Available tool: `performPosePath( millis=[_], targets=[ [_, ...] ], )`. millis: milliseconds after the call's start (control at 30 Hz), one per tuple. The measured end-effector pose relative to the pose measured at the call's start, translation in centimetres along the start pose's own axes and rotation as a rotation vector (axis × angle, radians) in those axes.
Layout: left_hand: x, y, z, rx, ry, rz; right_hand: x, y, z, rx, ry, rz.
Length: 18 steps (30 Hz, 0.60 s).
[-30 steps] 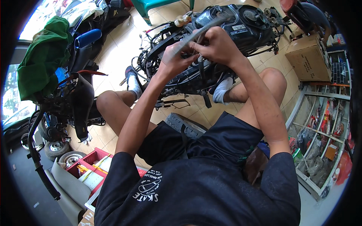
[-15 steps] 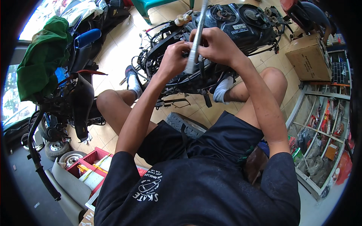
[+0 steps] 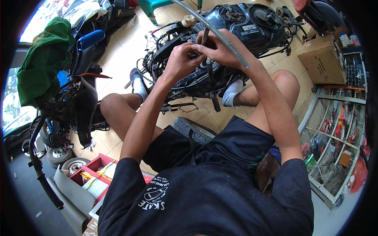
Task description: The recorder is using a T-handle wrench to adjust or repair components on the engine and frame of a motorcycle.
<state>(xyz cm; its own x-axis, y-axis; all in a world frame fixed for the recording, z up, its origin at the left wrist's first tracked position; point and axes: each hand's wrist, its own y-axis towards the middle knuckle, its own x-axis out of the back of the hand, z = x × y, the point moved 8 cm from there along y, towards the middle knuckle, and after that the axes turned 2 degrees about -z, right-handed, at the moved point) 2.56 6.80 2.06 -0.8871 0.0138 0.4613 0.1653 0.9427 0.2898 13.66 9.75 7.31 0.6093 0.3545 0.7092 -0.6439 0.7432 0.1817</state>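
Above a stripped motorcycle [image 3: 252, 29] lying across the floor, my two hands meet with fingers pinched close together. A T-handle wrench [image 3: 225, 38] rises from between them, its long grey crossbar slanting over my right hand [image 3: 221, 48]. My right hand is closed around the wrench's short shaft. Against it, my left hand [image 3: 184, 59] is closed, its fingertips pinched near the shaft's lower end. Whatever is between those fingertips is hidden, as is the tip of the wrench. Black frame parts and cables lie just under both hands.
A loose tyre [image 3: 193, 131] rests between my legs. At the right are a cardboard box [image 3: 323, 61] and a metal-framed case [image 3: 334, 96] of bagged parts. A red tray [image 3: 103, 161] stands lower left, near another motorcycle [image 3: 84, 106] with a green cloth [image 3: 45, 63].
The wrench's crossbar has swung counterclockwise, from nearly upright in the picture to a diagonal, far end to the left, near end over my right wrist. My hands stay nearly in place.
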Motion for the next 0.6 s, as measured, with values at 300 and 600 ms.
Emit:
performPosePath(
  millis=[300, 600],
  targets=[
    [-0.4, 0.0, 1.4, 0.116, -0.057, 0.064, -0.4, 0.1, 0.5, 0.045, -0.057, 0.018],
    [-0.3, 0.5, 1.1, 0.046, -0.008, 0.072, -0.2, -0.3, -0.1, 0.038, -0.059, 0.072]
  ],
)
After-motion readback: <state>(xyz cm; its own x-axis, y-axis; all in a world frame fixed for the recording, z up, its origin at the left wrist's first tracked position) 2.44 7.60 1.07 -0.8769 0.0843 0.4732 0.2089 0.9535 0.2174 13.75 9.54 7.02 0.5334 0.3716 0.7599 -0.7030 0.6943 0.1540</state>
